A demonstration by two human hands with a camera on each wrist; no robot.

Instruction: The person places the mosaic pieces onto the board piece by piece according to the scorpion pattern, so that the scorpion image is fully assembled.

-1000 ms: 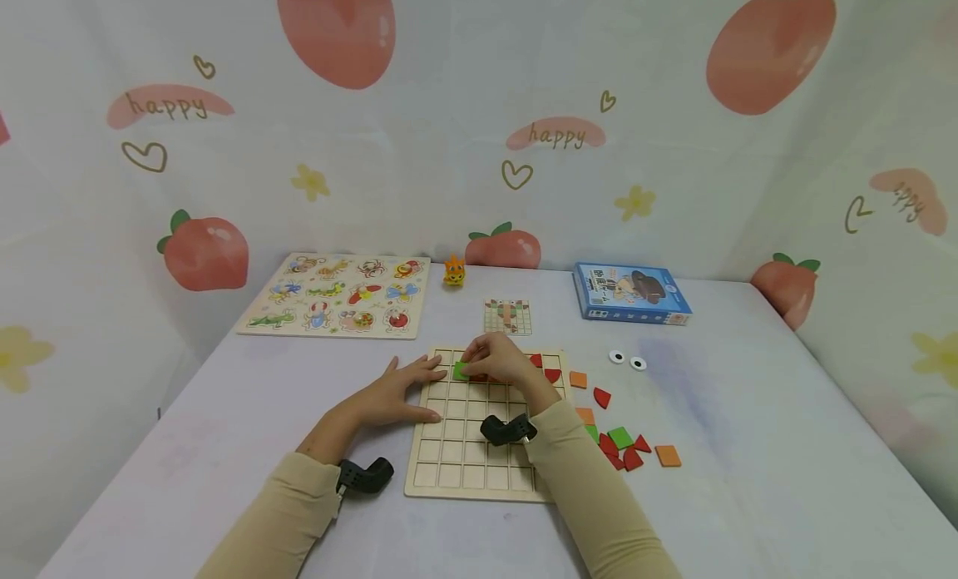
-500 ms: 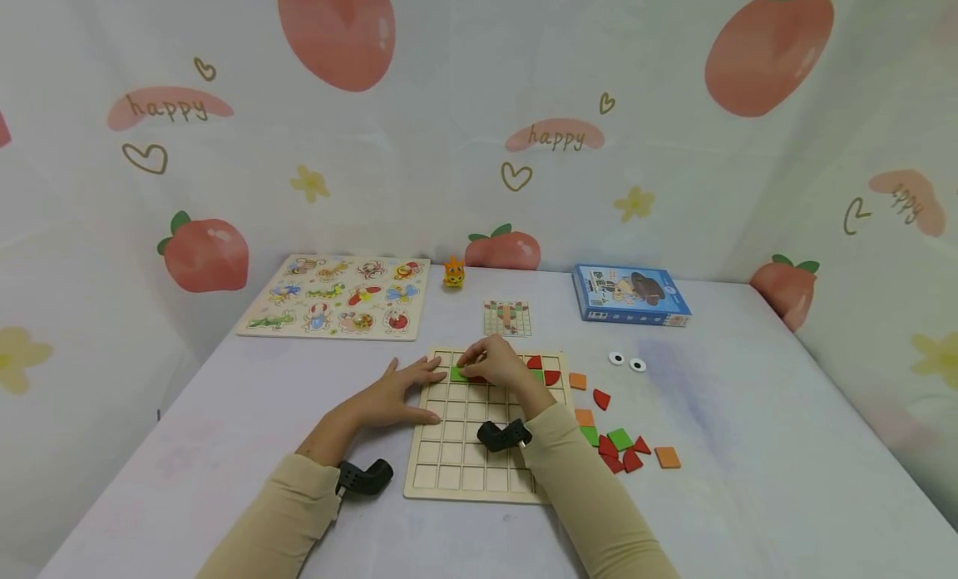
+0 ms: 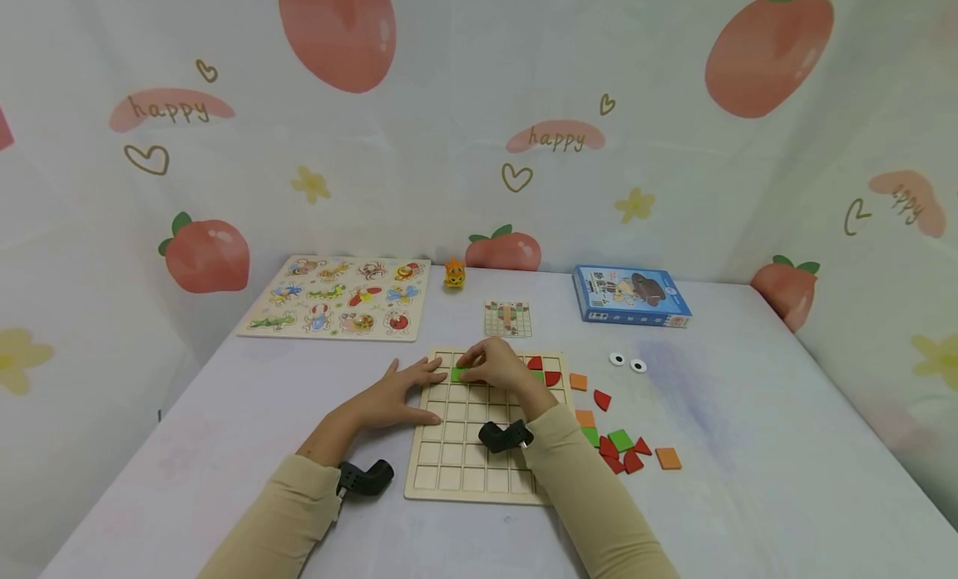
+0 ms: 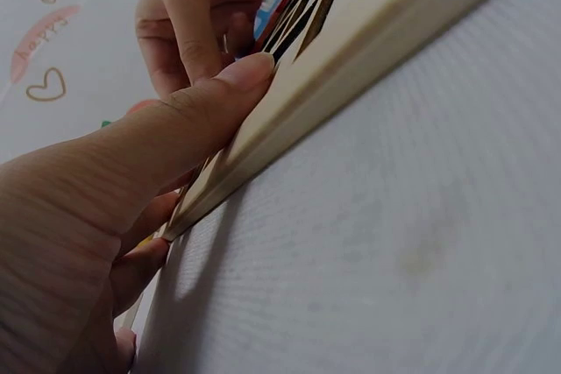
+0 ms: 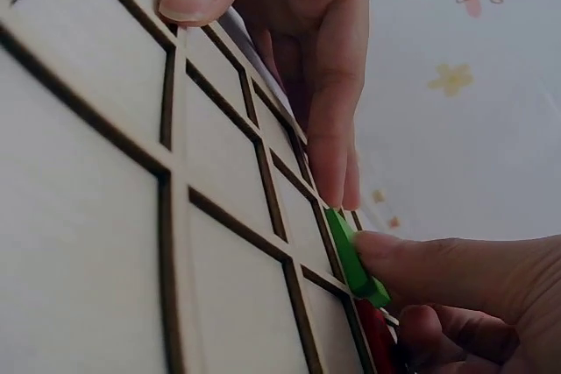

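Observation:
A wooden grid board [image 3: 449,477] lies flat on the table. My left hand [image 3: 397,394] rests with spread fingers on its left edge, thumb on the frame. My right hand [image 3: 496,364] pinches a green square tile [image 5: 352,256] at a cell in the second row, near the left side. In the right wrist view the thumb touches the tile's side, and a red tile [image 5: 377,339] sits right beside it. Red quarter-round tiles [image 3: 552,378] and another green tile [image 3: 537,376] lie on the board at the right, partly hidden by the right hand.
Right of the board lie loose red pieces [image 3: 632,461], green squares [image 3: 620,440], orange squares [image 3: 669,458] and two eye discs [image 3: 638,366]. Behind it are a pattern card [image 3: 508,319], a blue box [image 3: 632,296], an insect puzzle board [image 3: 337,298] and a small orange toy [image 3: 454,274].
Over the last second, my right hand has shifted slightly left and down with the green tile, then stayed nearly still. The left hand keeps its place on the board.

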